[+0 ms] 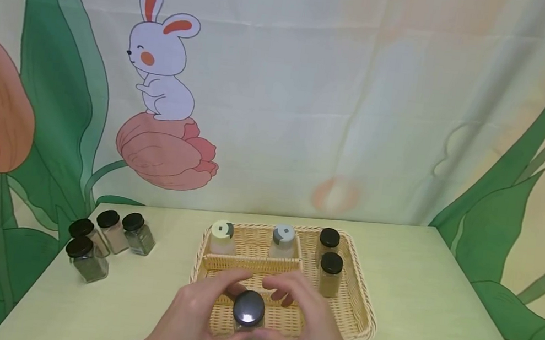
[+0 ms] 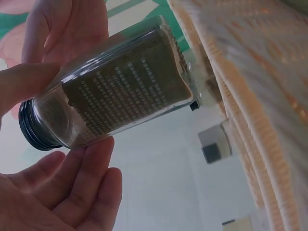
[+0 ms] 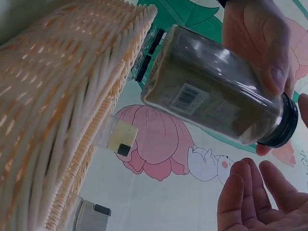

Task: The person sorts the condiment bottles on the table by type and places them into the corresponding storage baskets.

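A clear glass spice jar (image 1: 249, 311) with a black lid and brown-grey powder is held above the basket's near compartment. My left hand (image 1: 200, 312) grips it just below the lid, thumb on one side and fingers on the other, as the left wrist view shows. A text label (image 2: 120, 91) covers one side of the jar, and a barcode (image 3: 190, 97) marks another. My right hand (image 1: 313, 321) curves around the jar's right side, its thumb right at the jar. In the right wrist view, its fingers (image 3: 245, 192) are loose and apart from the glass.
The wicker basket (image 1: 361, 298) has dividers. A yellow-capped bottle (image 1: 222, 237) and a grey-capped bottle (image 1: 283, 240) stand in its back compartment. Two black-lidded jars, a rear one (image 1: 329, 239) and a nearer one (image 1: 330, 276), stand at right. Several similar jars (image 1: 93, 265) stand on the table's left.
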Action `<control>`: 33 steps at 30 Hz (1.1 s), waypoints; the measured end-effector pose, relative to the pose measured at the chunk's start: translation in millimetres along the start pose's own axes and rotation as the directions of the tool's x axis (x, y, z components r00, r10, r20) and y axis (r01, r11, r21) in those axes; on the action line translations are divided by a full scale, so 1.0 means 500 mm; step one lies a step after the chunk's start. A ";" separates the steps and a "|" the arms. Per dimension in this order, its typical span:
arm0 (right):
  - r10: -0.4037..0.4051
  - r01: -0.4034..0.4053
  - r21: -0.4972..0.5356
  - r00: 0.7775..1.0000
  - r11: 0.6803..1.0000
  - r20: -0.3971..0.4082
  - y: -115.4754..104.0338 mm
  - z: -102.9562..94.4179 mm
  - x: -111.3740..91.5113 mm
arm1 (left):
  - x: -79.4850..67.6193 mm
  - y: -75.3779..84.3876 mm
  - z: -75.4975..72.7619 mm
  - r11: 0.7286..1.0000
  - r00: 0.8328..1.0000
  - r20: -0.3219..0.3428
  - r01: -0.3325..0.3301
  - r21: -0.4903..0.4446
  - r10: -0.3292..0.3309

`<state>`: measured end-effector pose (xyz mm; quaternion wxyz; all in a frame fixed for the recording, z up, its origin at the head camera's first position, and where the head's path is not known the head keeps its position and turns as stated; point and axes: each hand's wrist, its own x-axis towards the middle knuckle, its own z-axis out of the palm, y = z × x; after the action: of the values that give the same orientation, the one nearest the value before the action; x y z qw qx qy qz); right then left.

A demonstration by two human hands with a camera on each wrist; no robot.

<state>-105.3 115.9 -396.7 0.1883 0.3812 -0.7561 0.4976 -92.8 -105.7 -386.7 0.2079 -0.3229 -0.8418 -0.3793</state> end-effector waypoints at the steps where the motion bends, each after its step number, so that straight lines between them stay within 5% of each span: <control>1: -0.002 0.002 0.012 1.000 1.000 0.008 0.000 0.001 -0.001 | -0.001 0.001 0.003 1.000 1.000 -0.007 -0.015 -0.009 0.015; 14: -0.065 0.064 0.019 0.995 0.998 0.069 -0.027 -0.001 0.000 | -0.010 0.018 0.027 0.997 0.998 -0.003 -0.057 -0.050 0.057; 33: -0.005 0.016 -0.117 0.996 0.993 0.089 -0.043 -0.017 -0.012 | -0.015 0.024 0.042 0.992 0.995 -0.011 -0.097 -0.085 0.096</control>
<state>-85.8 121.1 -383.7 0.1791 0.3951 -0.7897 0.4338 -81.5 -86.3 -398.4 0.2150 -0.3705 -0.8074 -0.4057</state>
